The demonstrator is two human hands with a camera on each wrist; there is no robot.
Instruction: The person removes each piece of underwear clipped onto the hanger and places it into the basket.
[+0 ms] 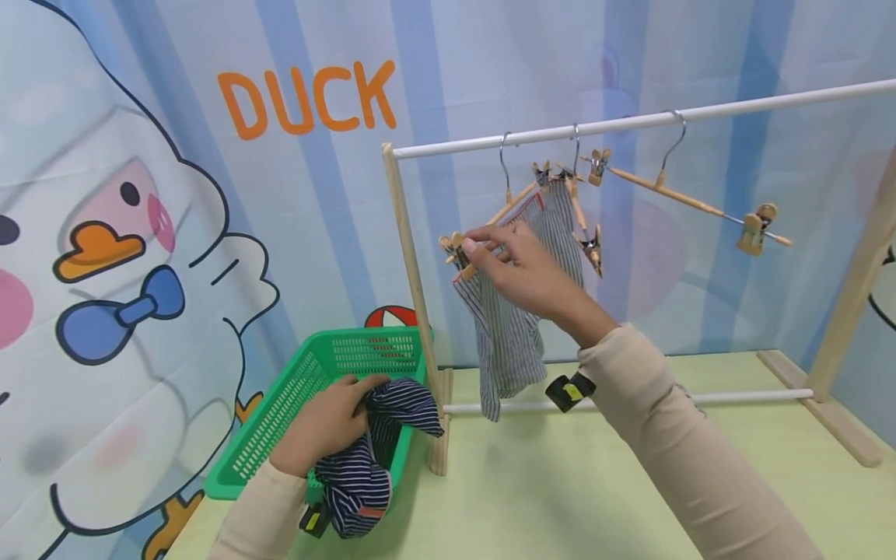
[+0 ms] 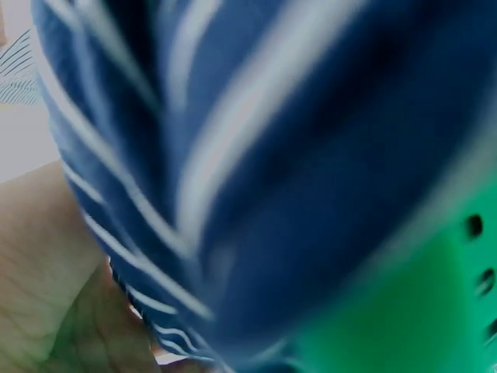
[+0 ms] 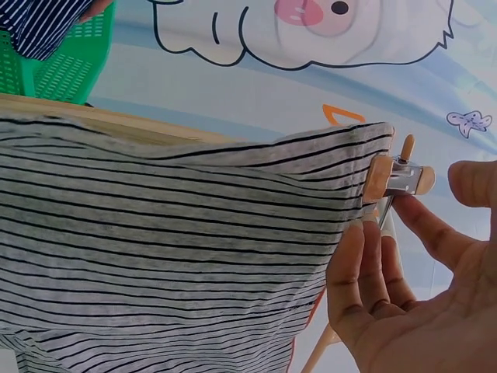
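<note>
My left hand [image 1: 330, 424] grips a navy garment with white stripes [image 1: 353, 486] at the near right side of the green basket [image 1: 234, 486]. In the left wrist view the navy cloth covers most of the fingers. Grey, dark-striped trousers [image 1: 507, 334] hang from a wooden clip hanger [image 1: 509, 206] on the rack. The left wooden clip [image 3: 378, 179] bites the corner of their waistband. My right hand [image 1: 528, 272] is raised at this clip. In the right wrist view its thumb stands apart from the clip, and its gently bent fingers lie against the clip's underside and the cloth edge.
A white rail [image 1: 742, 106] on wooden posts carries the hangers. Another clip hanger [image 1: 665, 187] with bare clips hangs to the right, and a third [image 1: 578, 206] hangs close to the trousers. A lower white bar [image 1: 756, 397] spans the rack's feet above the pale tabletop [image 1: 532, 482].
</note>
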